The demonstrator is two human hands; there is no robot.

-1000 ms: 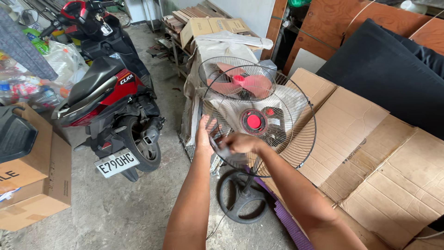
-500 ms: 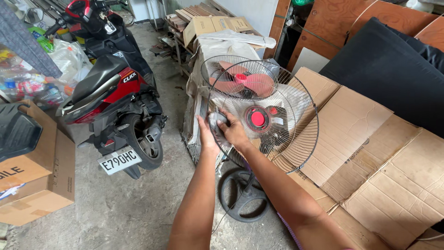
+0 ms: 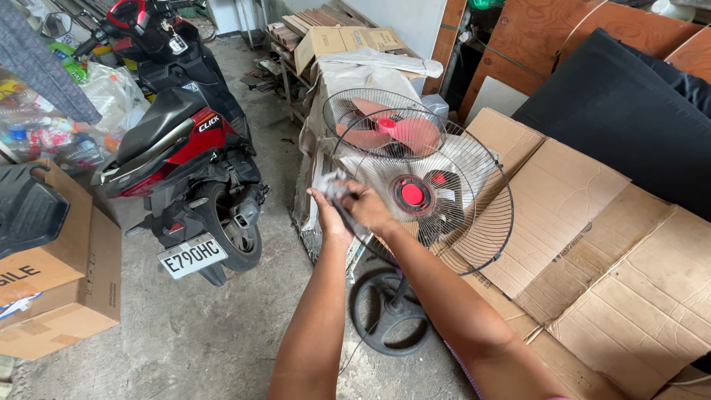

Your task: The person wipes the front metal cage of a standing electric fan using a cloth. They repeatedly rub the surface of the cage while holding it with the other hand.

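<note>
Had my left hand (image 3: 328,213) and right hand (image 3: 366,210) both closed around a grey rag (image 3: 331,185), pressed against the fan's wire guard (image 3: 444,222). Scooter (image 3: 178,155) was parked just left of it.

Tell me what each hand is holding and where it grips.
Both hands, left hand and right hand, pinch a small grey rag against the left rim of the fan's wire guard.

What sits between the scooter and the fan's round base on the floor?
In the head view, only bare concrete floor lies between the scooter and the fan base; the person's left forearm crosses in front of that stretch.
</note>
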